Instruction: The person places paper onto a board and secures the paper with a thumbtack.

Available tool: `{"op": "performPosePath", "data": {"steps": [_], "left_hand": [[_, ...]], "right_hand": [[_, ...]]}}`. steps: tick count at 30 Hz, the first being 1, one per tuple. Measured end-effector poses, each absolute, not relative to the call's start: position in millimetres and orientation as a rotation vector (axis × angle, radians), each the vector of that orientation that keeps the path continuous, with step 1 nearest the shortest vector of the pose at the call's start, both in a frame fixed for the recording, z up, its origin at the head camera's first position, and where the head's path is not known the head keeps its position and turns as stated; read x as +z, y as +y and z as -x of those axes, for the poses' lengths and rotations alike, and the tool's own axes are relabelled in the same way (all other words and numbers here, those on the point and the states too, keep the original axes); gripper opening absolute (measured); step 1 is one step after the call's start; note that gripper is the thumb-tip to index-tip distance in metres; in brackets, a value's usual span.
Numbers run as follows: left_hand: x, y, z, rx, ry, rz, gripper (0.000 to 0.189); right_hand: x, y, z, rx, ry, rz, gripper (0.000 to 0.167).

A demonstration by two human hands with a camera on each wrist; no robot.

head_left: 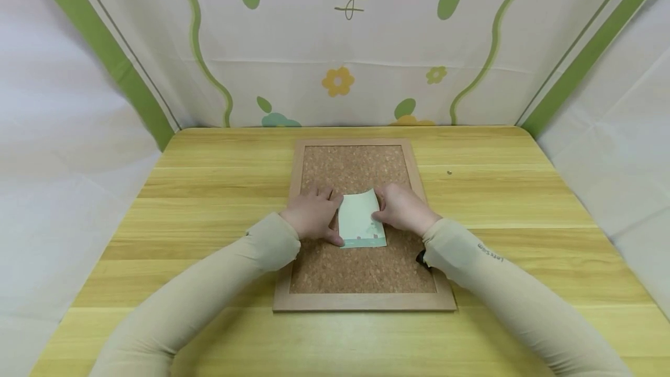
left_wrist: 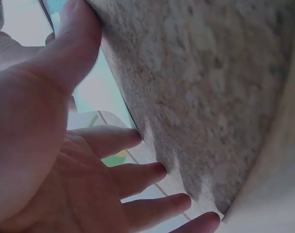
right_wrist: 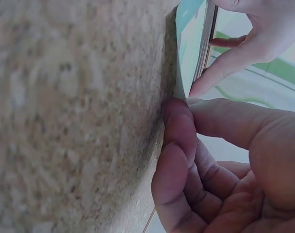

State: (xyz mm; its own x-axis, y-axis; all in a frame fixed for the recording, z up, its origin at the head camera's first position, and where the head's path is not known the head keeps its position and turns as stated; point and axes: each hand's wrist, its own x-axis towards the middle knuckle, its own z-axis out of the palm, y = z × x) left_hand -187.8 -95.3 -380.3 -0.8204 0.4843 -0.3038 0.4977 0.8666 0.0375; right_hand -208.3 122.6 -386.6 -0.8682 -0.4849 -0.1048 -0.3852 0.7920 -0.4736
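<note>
A pale green sheet of note paper (head_left: 358,217) with a teal strip along its near edge lies over the middle of a wood-framed cork board (head_left: 361,272). My right hand (head_left: 404,208) pinches the sheet's right edge between thumb and curled fingers; the far right corner lifts a little. On the other side my left hand (head_left: 314,214) rests with spread fingers, thumb at the near left corner. In the left wrist view its fingertips (left_wrist: 157,171) meet the cork. The right wrist view shows the paper (right_wrist: 188,39) bent up at the pinch.
The board lies on a yellow wood-grain table (head_left: 209,191). A small metallic bit (head_left: 449,173) sits right of the board. Something black (head_left: 423,259) shows by the right cuff. A patterned cloth (head_left: 335,39) hangs behind the table, with white cloth on both sides.
</note>
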Motion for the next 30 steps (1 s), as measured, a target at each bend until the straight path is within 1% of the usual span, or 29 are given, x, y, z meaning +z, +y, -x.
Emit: {"op": "performPosePath", "data": {"steps": [1, 5, 10, 11, 14, 17, 18, 22, 30], "left_hand": [[-381, -95, 187, -0.058, 2.731, -0.730, 0.107], [-381, -95, 186, -0.024, 2.719, -0.692, 0.108], [-383, -95, 185, -0.020, 2.713, -0.673, 0.109], [-383, -95, 185, -0.027, 2.715, -0.679, 0.109], [-384, -93, 186, -0.026, 2.717, -0.697, 0.109], [-385, -91, 188, -0.022, 2.706, -0.718, 0.108], [-386, -90, 188, -0.012, 2.699, -0.718, 0.108], [-386, -89, 190, -0.004, 2.683, -0.703, 0.108], [-386, -93, 188, 0.003, 2.682, -0.657, 0.107]], "right_hand": [[-387, 122, 208, -0.652, 2.763, 0.680, 0.021], [-388, 121, 208, -0.629, 2.765, 0.677, 0.053], [-387, 123, 208, -0.662, 2.745, 0.658, 0.058], [-387, 125, 209, -0.669, 2.746, 0.653, 0.051], [-382, 136, 212, -0.727, 2.749, 0.601, 0.047], [-375, 152, 217, -0.741, 2.826, 0.553, 0.038], [-373, 159, 219, -0.751, 2.853, 0.544, 0.039], [-364, 186, 228, -0.751, 2.974, 0.532, 0.028], [-356, 243, 247, -0.749, 3.052, 0.417, 0.025]]}}
